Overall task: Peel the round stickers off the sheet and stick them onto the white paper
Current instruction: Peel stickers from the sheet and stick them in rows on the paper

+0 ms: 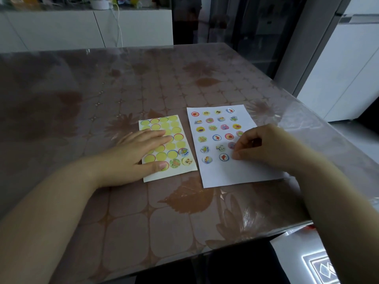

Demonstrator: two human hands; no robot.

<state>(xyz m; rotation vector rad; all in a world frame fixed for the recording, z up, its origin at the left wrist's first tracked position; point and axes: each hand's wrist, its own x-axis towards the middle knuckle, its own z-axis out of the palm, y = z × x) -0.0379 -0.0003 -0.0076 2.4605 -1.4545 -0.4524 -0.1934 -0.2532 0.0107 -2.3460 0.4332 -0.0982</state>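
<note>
The sticker sheet (185,170) lies left of centre, mostly bare yellow circles, with three picture stickers (183,152) left near its lower right corner. My left hand (131,154) lies flat on it, fingers straight. The white paper (231,175) lies to the right and carries several rows of round stickers. My right hand (264,147) hovers over the paper's right side, fingers curled, its fingertips pinching a pinkish round sticker (231,144) at the fifth row; the rest of that sticker is hidden by the fingers.
Both sheets rest on a brown leaf-patterned table (143,212) under a clear cover. The table's right edge runs close beside the white paper. White cabinets (92,27) stand beyond the far edge, and a dark glass door (235,27) behind.
</note>
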